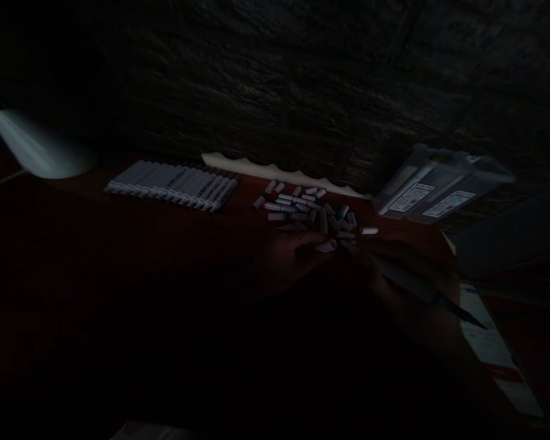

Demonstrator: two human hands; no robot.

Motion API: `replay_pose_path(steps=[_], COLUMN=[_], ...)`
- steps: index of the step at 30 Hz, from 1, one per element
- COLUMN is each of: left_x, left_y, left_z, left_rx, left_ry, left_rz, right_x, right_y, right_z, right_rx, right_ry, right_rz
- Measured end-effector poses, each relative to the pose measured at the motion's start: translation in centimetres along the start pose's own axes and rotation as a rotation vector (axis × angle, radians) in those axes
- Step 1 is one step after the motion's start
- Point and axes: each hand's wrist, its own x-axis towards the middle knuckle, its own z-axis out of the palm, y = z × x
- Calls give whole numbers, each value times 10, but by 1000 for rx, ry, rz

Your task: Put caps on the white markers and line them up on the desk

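The picture is very dark, and both hands show only faintly. My right hand (433, 305) is closed around a grey marker (406, 280), whose dark tip points down and to the right. Beside the pile, my left hand (282, 260) has its fingers drawn together at a pale marker cap (326, 245), which it seems to pinch. Loose marker caps (282, 208) with coloured ends lie scattered just beyond both hands. Farther left, a row of grey markers (174, 183) lies side by side on the brown table (119, 244).
Clear plastic cases (433, 183) with printed labels stand at the back right. A white, cone-shaped object (50, 150) is at the far left. A pale wavy-edged strip (275, 173) runs along the dark textured wall (275, 79). Printed paper (499, 360) lies at the right.
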Motion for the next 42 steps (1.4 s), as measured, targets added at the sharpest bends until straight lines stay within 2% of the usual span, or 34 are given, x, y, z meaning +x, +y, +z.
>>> replay_pose_path(steps=[4, 8, 15, 22, 28, 35, 42], left_x=[-1, -2, -1, -3, -1, 0, 1], left_y=[0, -2, -3, 4, 3, 5, 4], left_z=[0, 0, 0, 1, 0, 3, 5], left_rx=[29, 37, 81, 21, -4, -218, -522], left_ry=[0, -3, 16, 0, 16, -17, -108], left_rz=[-18, 12, 63, 30, 20, -73, -209], right_x=[-2, 1, 5, 11, 9, 10, 12], right_y=[2, 2, 4, 13, 5, 8, 9], right_z=[1, 0, -3, -5, 2, 5, 8], right_rx=[3, 10, -57, -106, -4, 46, 99], right_ry=[-35, -90, -79, 150, 123, 130, 188], right_rz=[-16, -93, -155, 1, 75, 120, 126])
